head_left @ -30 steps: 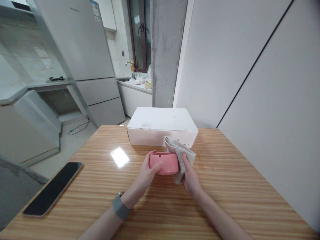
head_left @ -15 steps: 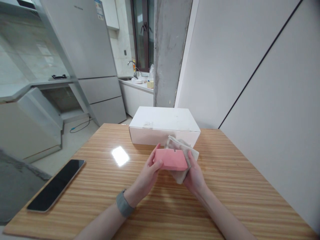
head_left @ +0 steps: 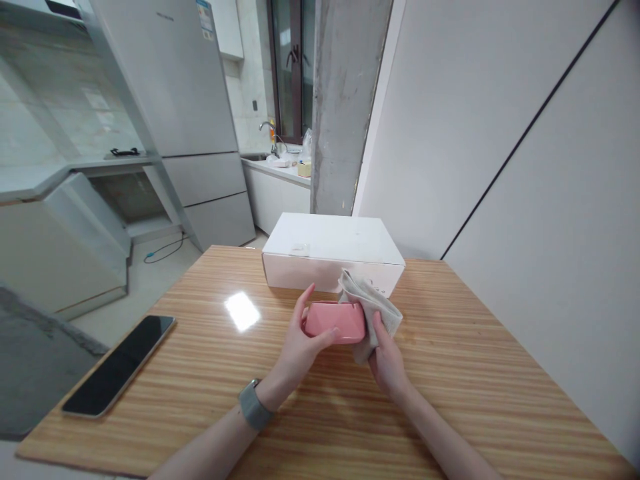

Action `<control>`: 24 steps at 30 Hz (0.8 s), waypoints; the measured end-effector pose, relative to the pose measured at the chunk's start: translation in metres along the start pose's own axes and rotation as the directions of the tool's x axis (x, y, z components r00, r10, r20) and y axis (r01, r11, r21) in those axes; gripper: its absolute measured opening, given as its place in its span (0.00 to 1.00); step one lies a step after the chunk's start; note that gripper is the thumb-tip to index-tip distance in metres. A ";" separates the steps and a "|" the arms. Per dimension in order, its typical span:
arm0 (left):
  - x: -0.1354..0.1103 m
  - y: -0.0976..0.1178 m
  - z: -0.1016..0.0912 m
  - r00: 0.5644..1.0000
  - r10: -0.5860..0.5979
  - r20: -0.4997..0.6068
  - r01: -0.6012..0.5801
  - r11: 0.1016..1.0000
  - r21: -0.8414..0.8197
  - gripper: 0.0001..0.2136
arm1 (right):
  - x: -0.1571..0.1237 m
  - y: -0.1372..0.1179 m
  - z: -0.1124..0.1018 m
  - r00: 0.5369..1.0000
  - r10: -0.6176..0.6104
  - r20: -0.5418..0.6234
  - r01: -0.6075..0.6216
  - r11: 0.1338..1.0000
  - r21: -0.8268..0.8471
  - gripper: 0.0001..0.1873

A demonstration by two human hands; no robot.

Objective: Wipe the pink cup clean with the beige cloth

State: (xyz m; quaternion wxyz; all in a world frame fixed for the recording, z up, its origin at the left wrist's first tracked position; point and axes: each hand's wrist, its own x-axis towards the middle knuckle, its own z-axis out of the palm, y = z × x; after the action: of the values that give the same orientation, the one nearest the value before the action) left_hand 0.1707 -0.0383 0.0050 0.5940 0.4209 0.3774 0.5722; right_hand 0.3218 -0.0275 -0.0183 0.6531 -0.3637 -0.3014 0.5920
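A small pink case (head_left: pixel 334 321) is held above the table in front of the white box. My left hand (head_left: pixel 303 340) grips its left end, with the thumb across the near face and the index finger raised along the top left corner. A folded light-grey cloth (head_left: pixel 369 308) is pinched in my right hand (head_left: pixel 387 353), and it lies against the right end of the case. The fingers of my right hand behind the cloth are hidden. My left wrist wears a grey-banded watch (head_left: pixel 255 405).
The white box (head_left: pixel 330 240) stands at the far side of the wooden table (head_left: pixel 475 373). A dark-screened phone (head_left: pixel 120 365) lies near the left edge. Beyond are a tall fridge (head_left: pixel 165 87), a concrete pillar (head_left: pixel 343 107) and a white wall panel (head_left: pixel 475 100) on the right.
The case has turned and shifted slightly left, its face now tilted differently. My left thumb has slid further across it. The cloth has moved toward the right end of the case.
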 end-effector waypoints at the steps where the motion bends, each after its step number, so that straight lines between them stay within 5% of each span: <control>1: 0.000 0.000 0.000 1.000 0.006 -0.013 -0.006 1.000 0.023 0.51 | -0.001 0.001 0.000 1.000 0.007 0.007 -0.007 1.000 -0.004 0.23; 6: 0.003 -0.004 -0.001 0.995 -0.080 -0.065 0.079 0.997 -0.022 0.48 | -0.001 -0.007 0.006 0.995 0.055 -0.080 -0.049 0.996 0.076 0.21; 9: 0.007 -0.005 -0.004 0.981 -0.183 0.070 0.193 0.964 -0.184 0.28 | 0.006 -0.015 0.005 0.988 0.061 -0.146 -0.043 0.992 0.119 0.18; 12: 0.008 -0.004 -0.005 0.963 -0.178 0.202 0.221 0.951 -0.217 0.19 | 0.011 -0.023 0.000 0.987 0.116 -0.114 -0.102 0.987 0.123 0.20; 18: 0.002 -0.003 -0.001 0.987 -0.067 0.146 0.091 0.982 -0.163 0.24 | 0.003 -0.033 0.006 0.981 0.191 -0.018 -0.187 0.973 0.138 0.25; 24: -0.004 -0.009 0.005 0.949 -0.072 0.307 0.163 0.945 -0.284 0.33 | -0.007 -0.033 0.017 0.959 0.272 0.081 -0.280 0.951 0.127 0.29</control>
State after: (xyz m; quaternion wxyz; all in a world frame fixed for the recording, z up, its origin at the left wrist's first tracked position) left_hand 0.1787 -0.0428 -0.0021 0.7344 0.3804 0.2171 0.5184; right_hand 0.3252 -0.0336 0.0189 0.5776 -0.3376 -0.2266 0.7079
